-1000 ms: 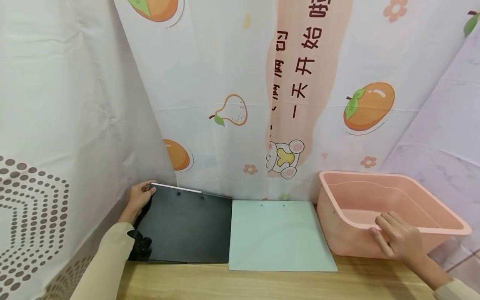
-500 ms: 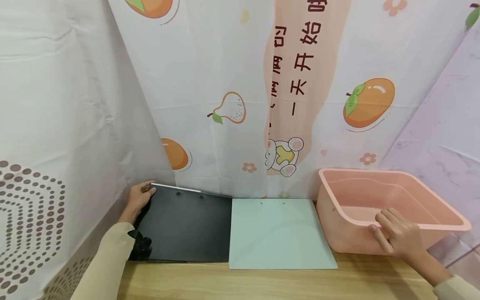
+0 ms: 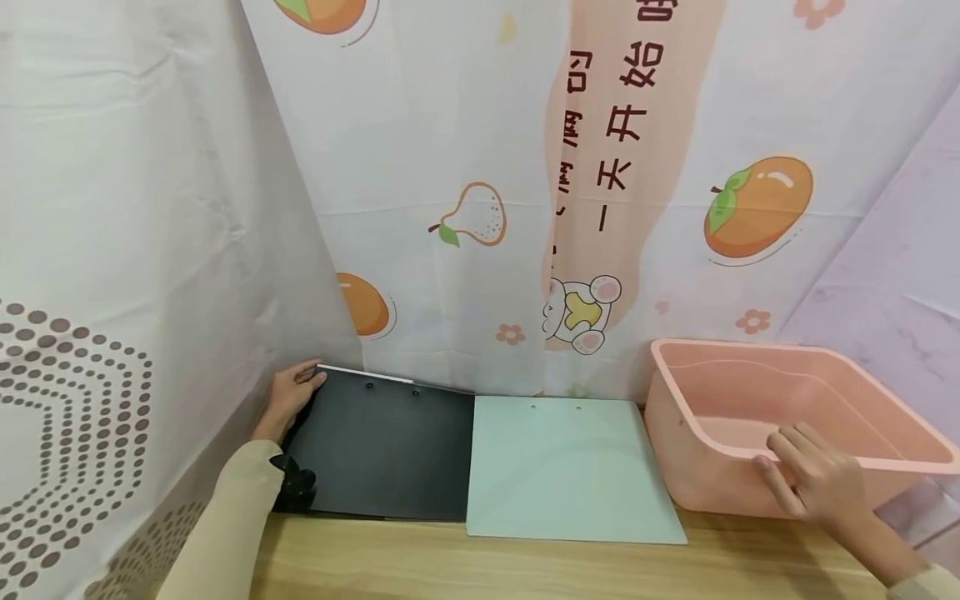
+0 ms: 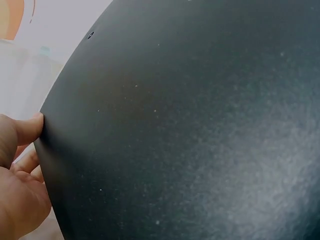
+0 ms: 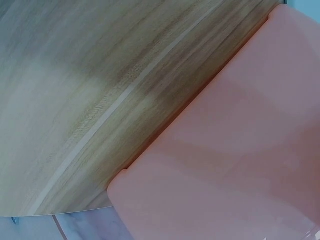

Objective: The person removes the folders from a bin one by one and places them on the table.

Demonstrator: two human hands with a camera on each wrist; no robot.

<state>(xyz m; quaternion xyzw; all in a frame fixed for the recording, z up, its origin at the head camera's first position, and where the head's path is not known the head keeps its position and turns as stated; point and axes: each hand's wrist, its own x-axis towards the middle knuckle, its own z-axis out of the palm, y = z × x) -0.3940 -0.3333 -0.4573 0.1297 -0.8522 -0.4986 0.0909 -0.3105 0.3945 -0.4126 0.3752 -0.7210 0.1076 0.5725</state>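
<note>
In the head view my left hand [image 3: 292, 396] pinches the far left corner of a black clipboard [image 3: 397, 450], thumb on top. That corner is raised off the table, and a white strip shows along its far edge. The thumb [image 4: 30, 129] at the board's edge appears in the left wrist view, with fingers beneath. Two small rivets sit near the board's far edge. My right hand [image 3: 813, 475] stays at the front rim of a pink plastic bin [image 3: 712, 475], fingers loosely curled. Whether it touches the rim I cannot tell. The right wrist view shows no hand.
A mint-green board [image 3: 573, 475] with two rivets lies flat between the black clipboard and the bin. All stand on a wooden table [image 3: 450, 558]. A fruit-print cloth [image 3: 450, 125] hangs right behind them, and a grey-white cloth [image 3: 210, 208] hangs at the left.
The head view shifts slightly, moving the whole scene a little to the right in the picture. Both hands, the clipboard and the bin keep their places relative to each other.
</note>
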